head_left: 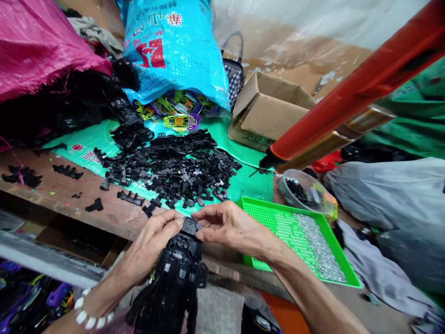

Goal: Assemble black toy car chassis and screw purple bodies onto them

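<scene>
I see the person's ungloved left hand point(155, 239) at the near left, its bare forearm point(120, 280) slanting inward, thumb and forefinger pointing forward and right. Facing it, the ungloved right hand point(231, 227) lies at the end of a long, bare right forearm point(302, 278) angled from the near right, thumb below forefinger, pinching. The opposing fingertips sit close together, slightly apart.

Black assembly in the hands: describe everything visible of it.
The black assembly looks like hard plastic, long and many-parted, with ridges, slots and small raised blocks. Its far end is near the bench; the body runs down toward the wearer, its dark lower part hard to make out. The left hand and right hand hold the far end from opposite sides.
</scene>
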A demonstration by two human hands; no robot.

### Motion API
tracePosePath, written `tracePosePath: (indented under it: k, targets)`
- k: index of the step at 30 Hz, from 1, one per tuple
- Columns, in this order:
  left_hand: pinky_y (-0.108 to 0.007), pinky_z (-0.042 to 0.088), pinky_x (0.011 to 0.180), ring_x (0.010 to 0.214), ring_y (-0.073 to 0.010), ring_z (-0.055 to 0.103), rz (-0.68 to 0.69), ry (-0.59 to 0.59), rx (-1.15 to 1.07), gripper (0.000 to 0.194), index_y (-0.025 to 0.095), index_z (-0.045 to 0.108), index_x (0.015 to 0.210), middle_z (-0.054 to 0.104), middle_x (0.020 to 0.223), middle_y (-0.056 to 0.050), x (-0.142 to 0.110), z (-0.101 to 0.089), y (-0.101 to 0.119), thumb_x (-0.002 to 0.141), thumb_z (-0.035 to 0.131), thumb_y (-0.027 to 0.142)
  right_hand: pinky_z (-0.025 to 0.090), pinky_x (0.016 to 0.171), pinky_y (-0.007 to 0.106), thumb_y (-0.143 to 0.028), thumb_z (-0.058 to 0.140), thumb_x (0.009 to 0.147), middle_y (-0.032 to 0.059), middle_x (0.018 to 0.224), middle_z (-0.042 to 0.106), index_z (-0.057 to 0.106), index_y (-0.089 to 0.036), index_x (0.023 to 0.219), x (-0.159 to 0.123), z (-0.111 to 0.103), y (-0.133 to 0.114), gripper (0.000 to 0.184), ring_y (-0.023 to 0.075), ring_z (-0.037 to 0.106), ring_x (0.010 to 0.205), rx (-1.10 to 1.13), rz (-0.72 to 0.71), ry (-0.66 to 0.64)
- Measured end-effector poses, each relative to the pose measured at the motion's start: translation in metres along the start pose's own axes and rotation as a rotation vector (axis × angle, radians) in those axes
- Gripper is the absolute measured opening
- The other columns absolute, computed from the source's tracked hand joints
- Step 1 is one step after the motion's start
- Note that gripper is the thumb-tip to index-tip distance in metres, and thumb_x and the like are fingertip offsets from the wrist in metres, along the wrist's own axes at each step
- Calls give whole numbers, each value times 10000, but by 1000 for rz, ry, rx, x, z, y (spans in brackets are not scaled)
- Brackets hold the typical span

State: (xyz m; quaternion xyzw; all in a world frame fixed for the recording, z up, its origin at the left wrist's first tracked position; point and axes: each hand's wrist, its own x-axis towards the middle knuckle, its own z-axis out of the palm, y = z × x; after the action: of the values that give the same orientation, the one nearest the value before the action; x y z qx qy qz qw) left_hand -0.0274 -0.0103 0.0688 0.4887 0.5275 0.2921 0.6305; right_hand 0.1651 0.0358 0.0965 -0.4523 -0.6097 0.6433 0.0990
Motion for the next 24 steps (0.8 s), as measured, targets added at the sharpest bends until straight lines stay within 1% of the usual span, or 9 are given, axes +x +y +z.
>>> tracePosePath:
  k: [3, 6, 10, 12, 14, 16, 18, 21, 24]
  targets:
    - [-282, 330, 706, 769, -154, 432, -6, -11, 11, 300, 197, 497, 794, 479, 797, 30, -2, 1, 2, 915, 420, 461, 237, 506, 241, -202, 624, 693, -56, 565, 478, 697, -157, 838, 0, 1, -13, 168, 78, 352, 540, -331, -16, 23]
    - [-275, 322, 693, 749, -146, 421, -7, -9, 33, 301, 199, 514, 812, 465, 780, 36, -3, 2, 3, 918, 414, 463, 236, 539, 254, -116, 574, 698, -62, 544, 433, 656, -167, 779, -3, 3, -23, 126, 84, 337, 552, -568, -48, 72]
    - [-268, 337, 703, 774, -156, 435, -16, 4, 7, 311, 206, 552, 867, 488, 805, 29, -3, 1, 2, 908, 428, 488, 253, 579, 259, -133, 579, 750, -50, 584, 455, 626, -181, 766, -7, 5, -27, 69, 104, 378, 617, -578, -20, 73]
    - [-267, 346, 692, 786, -166, 448, -26, 12, -8, 323, 210, 567, 917, 514, 838, 17, -3, 0, 2, 898, 443, 508, 265, 599, 260, -158, 573, 778, -38, 627, 483, 637, -184, 804, -8, 5, -27, 75, 117, 405, 663, -570, -41, 102]
    - [-258, 343, 666, 766, -161, 449, -26, 13, -8, 325, 211, 576, 938, 520, 835, 15, -3, -2, 2, 889, 463, 512, 267, 602, 261, -171, 572, 779, -35, 628, 480, 651, -177, 793, -6, 5, -26, 81, 117, 407, 665, -562, -59, 128]
    - [-246, 325, 631, 706, -137, 421, -24, 15, -15, 315, 207, 581, 929, 501, 779, 30, -4, -3, 4, 887, 480, 503, 261, 576, 257, -177, 601, 741, -41, 599, 473, 672, -164, 754, -2, 5, -24, 73, 102, 398, 620, -486, -36, 142]
    - [-238, 312, 607, 663, -118, 394, -24, 8, -52, 309, 199, 578, 916, 490, 733, 43, -5, -4, 5, 886, 492, 494, 268, 552, 249, -194, 644, 696, -42, 596, 509, 696, -150, 748, 2, 3, -21, 86, 89, 407, 585, -324, 4, 123]
    - [-230, 310, 581, 642, -106, 388, -40, 0, -153, 319, 180, 569, 910, 497, 716, 45, -5, -6, 6, 873, 521, 493, 353, 586, 242, -293, 715, 675, -17, 677, 618, 725, -137, 813, 6, 1, -15, 209, 95, 487, 613, 12, 3, 53]
    - [-229, 321, 573, 629, -103, 414, -80, -11, -218, 330, 174, 564, 925, 516, 713, 39, -5, -8, 5, 859, 547, 497, 427, 647, 254, -393, 764, 655, 4, 703, 663, 741, -133, 843, 6, 0, -8, 322, 97, 543, 619, 284, 24, -15]
